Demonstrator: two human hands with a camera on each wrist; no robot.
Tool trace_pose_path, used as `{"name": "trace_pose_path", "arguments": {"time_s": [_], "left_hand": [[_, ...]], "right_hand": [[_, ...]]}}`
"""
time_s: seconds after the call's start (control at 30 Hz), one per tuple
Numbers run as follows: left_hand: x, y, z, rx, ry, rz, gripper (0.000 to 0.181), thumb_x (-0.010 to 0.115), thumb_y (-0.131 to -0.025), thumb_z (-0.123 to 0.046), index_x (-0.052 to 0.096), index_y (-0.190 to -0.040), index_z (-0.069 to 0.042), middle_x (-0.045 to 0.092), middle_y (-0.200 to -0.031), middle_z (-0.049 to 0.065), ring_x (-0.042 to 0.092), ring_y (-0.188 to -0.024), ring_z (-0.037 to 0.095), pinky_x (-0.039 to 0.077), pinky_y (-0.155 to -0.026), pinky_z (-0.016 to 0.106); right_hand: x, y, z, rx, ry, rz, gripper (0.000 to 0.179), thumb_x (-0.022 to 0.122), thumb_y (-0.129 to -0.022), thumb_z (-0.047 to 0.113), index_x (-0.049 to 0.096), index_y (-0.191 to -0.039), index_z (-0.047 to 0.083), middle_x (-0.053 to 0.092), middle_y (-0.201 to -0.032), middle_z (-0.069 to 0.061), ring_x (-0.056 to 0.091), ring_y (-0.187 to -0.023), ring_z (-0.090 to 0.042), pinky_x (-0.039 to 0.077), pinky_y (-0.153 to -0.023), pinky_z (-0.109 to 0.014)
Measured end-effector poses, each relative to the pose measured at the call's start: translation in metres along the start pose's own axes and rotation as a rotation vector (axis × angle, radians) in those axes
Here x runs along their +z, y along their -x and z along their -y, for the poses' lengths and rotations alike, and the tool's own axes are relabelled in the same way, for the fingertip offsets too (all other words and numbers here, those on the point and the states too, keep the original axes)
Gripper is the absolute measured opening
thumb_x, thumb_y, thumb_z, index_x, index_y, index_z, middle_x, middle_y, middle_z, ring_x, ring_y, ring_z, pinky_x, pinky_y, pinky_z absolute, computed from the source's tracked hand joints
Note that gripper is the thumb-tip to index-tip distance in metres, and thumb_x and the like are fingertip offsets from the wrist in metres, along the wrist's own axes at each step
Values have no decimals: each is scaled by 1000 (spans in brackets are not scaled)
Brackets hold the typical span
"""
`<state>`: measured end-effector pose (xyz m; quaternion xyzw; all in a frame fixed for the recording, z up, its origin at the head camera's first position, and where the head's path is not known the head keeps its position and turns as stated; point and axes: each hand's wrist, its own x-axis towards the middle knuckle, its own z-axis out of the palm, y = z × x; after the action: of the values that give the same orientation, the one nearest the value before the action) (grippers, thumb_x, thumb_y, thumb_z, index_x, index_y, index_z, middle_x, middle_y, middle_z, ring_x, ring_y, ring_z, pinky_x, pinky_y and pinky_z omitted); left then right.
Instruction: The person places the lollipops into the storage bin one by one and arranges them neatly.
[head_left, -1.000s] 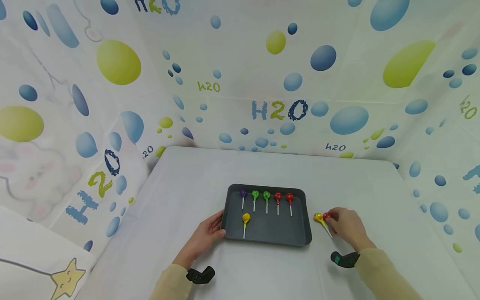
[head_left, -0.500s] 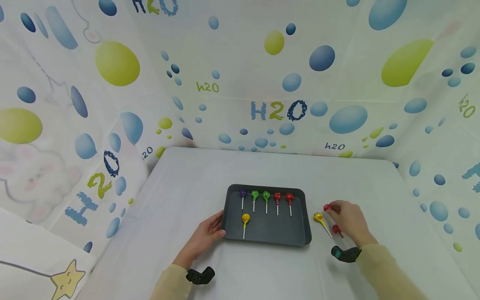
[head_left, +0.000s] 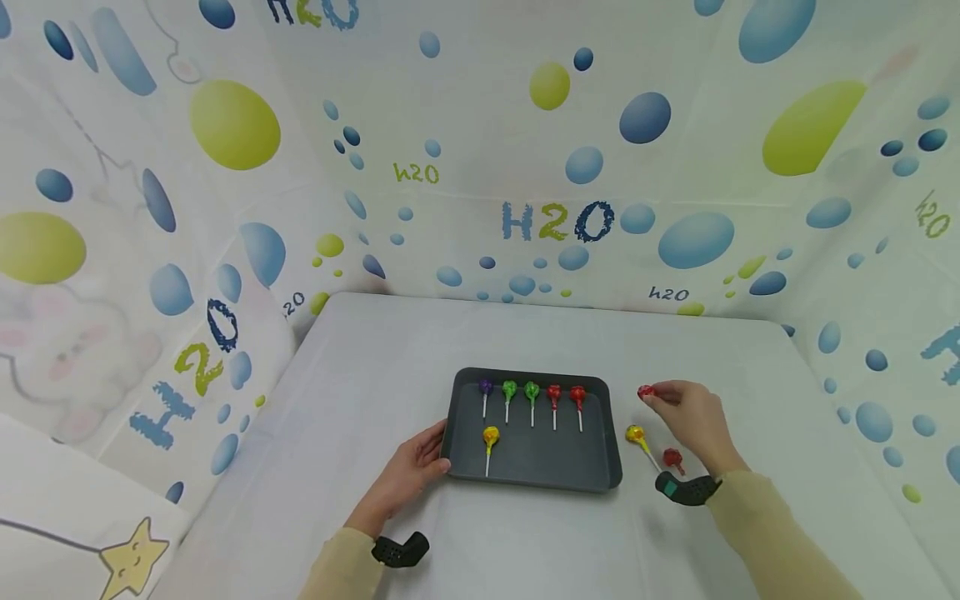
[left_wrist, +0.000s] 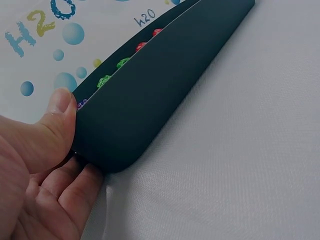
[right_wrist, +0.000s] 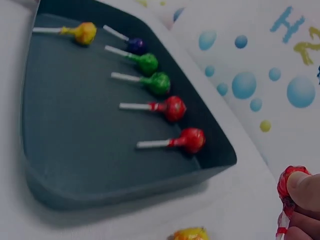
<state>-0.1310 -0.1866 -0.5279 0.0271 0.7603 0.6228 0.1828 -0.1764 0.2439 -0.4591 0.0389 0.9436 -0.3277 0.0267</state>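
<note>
My left hand (head_left: 411, 468) grips the left side of a dark grey tray (head_left: 555, 471). In the left wrist view its thumb (left_wrist: 61, 102) lies at the rim, with fingers curled below. Beyond the tray's right side, my right hand (head_left: 696, 418) pinches a red lollipop (right_wrist: 287, 186) by its wrapped head; most of the stick is hidden in the head view. A back row in the tray holds a purple lollipop (head_left: 486, 387), two green lollipops (head_left: 532, 390) and two red lollipops (head_left: 577, 394). One yellow lollipop (head_left: 491, 437) lies in front, at the left.
Between the tray and my right wrist, another yellow lollipop (head_left: 636, 434) lies on the white tablecloth (head_left: 375, 358), with a dark red lollipop (head_left: 673, 458) beside it. A patterned curtain (head_left: 465, 125) rises behind the table.
My right hand has picked up the red lollipop and moved it away from me, slightly left. The dark red lollipop behind it has come into view. My left hand and the tray have stayed put.
</note>
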Motion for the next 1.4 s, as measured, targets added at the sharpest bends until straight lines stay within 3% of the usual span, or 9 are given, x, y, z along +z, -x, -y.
{"name": "trace_pose_path", "arguments": {"time_s": [0.43,0.67,0.77,1.07,1.23,1.4], "left_hand": [[0,-1,3,2,5,-2,71,64,-98,1,28,-159,2,28,-166,24,31,-153,39,41,-116,38],[-1,-2,4,-1,18,7,71,63,-99,1,27,-160,2,26,-167,23,29,-154,38,41,-117,37],[-2,-3,4,2,23,12,71,63,-99,1,26,-160,2,26,-167,23,28,-154,38,40,-118,38],[0,-5,5,-1,31,-4,71,63,-98,2,28,-159,3,28,-166,24,30,-153,38,40,-117,40],[0,-5,6,-2,45,0,71,63,-98,3,28,-159,3,27,-166,24,29,-153,38,40,-118,40],[0,-4,6,3,34,-1,71,63,-98,2,27,-159,3,27,-166,24,29,-153,39,40,-118,39]], "right_hand": [[14,-11,35,86,-205,12,44,65,-101,32,68,-129,-1,76,-112,-20,73,-100,-35,60,-75,-27],[46,-8,61,121,-324,15,41,70,-98,27,70,-124,-3,77,-111,-21,78,-91,-25,66,-82,-36],[66,-4,72,123,-362,11,37,72,-95,23,72,-119,-5,78,-106,-21,78,-84,-22,67,-77,-34],[120,12,102,158,-350,25,23,78,-91,17,78,-102,-3,79,-91,-13,75,-72,-13,66,-69,-31],[138,19,110,150,-299,13,20,80,-89,18,80,-95,-1,77,-81,-9,70,-69,-13,60,-60,-26],[149,23,115,134,-244,-17,21,82,-87,19,80,-93,-1,76,-82,-10,66,-71,-16,53,-56,-25]]}}
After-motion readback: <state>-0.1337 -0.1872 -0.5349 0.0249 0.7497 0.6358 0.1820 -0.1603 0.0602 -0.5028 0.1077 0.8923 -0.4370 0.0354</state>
